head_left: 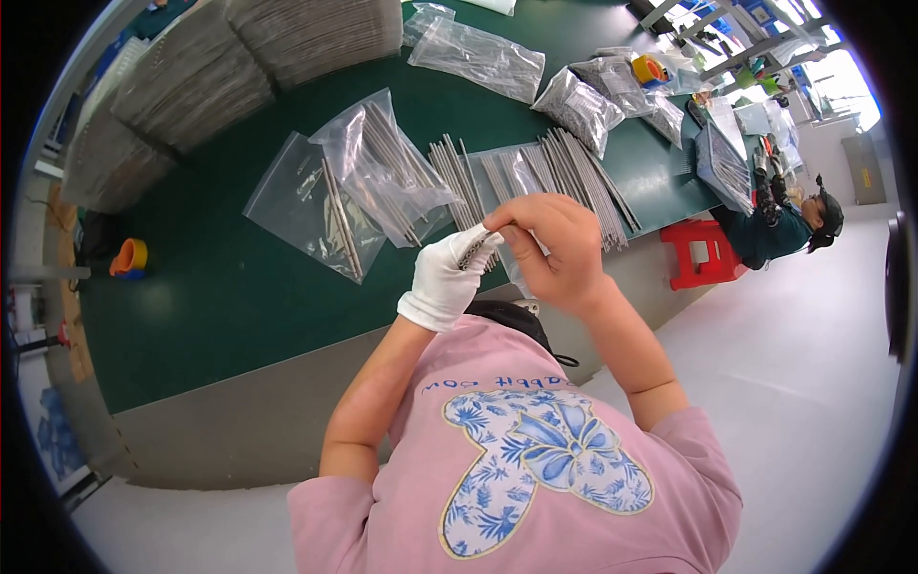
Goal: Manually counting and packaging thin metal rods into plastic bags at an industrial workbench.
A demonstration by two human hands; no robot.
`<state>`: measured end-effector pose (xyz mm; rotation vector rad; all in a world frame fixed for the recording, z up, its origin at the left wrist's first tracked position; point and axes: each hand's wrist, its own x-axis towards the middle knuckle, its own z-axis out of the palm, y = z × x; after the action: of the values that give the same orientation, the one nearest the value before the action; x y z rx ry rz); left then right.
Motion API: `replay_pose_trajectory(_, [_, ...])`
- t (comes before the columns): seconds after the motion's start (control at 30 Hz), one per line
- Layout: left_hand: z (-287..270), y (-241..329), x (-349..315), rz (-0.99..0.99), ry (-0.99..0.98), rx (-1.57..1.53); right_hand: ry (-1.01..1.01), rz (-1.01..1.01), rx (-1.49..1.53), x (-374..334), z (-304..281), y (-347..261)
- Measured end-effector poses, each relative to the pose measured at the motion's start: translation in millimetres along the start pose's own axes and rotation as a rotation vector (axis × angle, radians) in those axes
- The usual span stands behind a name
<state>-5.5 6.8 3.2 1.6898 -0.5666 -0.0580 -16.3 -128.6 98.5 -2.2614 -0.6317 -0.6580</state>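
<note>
My left hand [443,283], in a white glove, is closed round a bundle of thin metal rods [469,254], whose ends show at its fingers. My bare right hand [555,251] meets it from the right, thumb and forefinger pinched at the glove's fingertips. What lies in that pinch is too small to make out. Just beyond my hands, loose grey metal rods [583,187] lie side by side on the green table [239,325]. Left of them, a clear plastic bag [378,163] holds several rods, overlapping a flatter clear bag [301,196] with a few rods on it.
Tall wrapped stacks [191,91] stand at the back left. Filled clear bags [579,107] and a tape roll [649,70] sit at the back right. An orange tape dispenser [129,256] is at the left. A co-worker [789,225] sits at right near a red stool [701,254].
</note>
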Motion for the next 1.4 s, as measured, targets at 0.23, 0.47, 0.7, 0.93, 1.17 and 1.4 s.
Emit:
replay_pose_trajectory(0.23, [3, -4, -1, 0.053, 0.017, 0.035, -0.365, -0.127, -0.295, -10, -2, 10])
replay_pose_trajectory(0.47, [1, -11, -7, 0.033, -0.06, 0.064, -0.423, -0.272, -0.308, -3, -6, 12])
replay_pose_trajectory(0.7, [14, -9, 1, -0.004, -0.02, -0.037, -0.043, -0.063, -0.264, 51, -135, -16])
replay_pose_trajectory(0.93, [11, -8, 6, -0.049, -0.012, -0.062, 0.397, 0.444, -0.127, 11, -188, 55])
replay_pose_trajectory(1.17, [8, -2, 11, -0.138, -0.006, -0.112, 0.394, 0.228, -0.718, -36, -95, 159])
replay_pose_trajectory(1.4, [1, -6, 4, -0.106, 0.055, -0.104, 0.579, 0.729, -0.655, -115, -82, 179])
